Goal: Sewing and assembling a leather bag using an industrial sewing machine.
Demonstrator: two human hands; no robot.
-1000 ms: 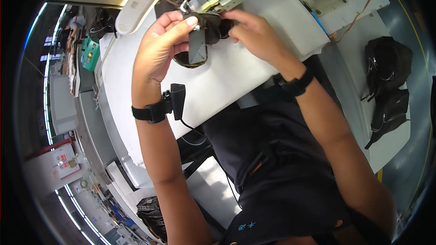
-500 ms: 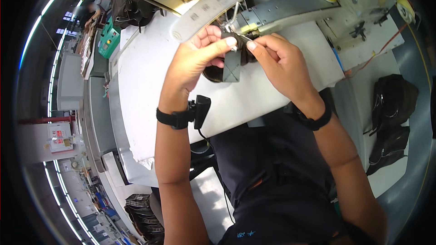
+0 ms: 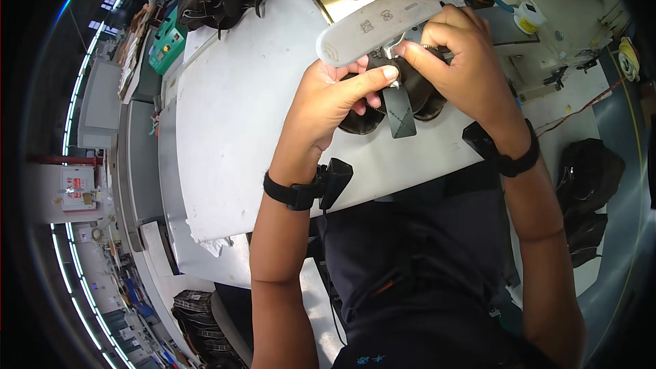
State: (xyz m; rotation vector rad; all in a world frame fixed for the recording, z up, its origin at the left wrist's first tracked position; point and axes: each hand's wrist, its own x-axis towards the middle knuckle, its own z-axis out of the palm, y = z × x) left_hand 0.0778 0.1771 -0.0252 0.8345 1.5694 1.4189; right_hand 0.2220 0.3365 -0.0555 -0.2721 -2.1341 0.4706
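White tabletop (image 3: 232, 96), dark zip-edged piece (image 3: 415, 83), grey rectangular tab (image 3: 400, 115)

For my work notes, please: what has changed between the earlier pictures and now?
The right hand has moved up and inward, closer to the left hand, its fingers now beside the white bar. The camera view also shifted. The left hand still pinches the dark pouch near its grey tab.

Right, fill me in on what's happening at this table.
Someone is handling a dark zippered piece at a white table. The left hand pinches it at the top of a grey tab. The right hand is at its far side, near a pale machine part; what it holds is unclear.
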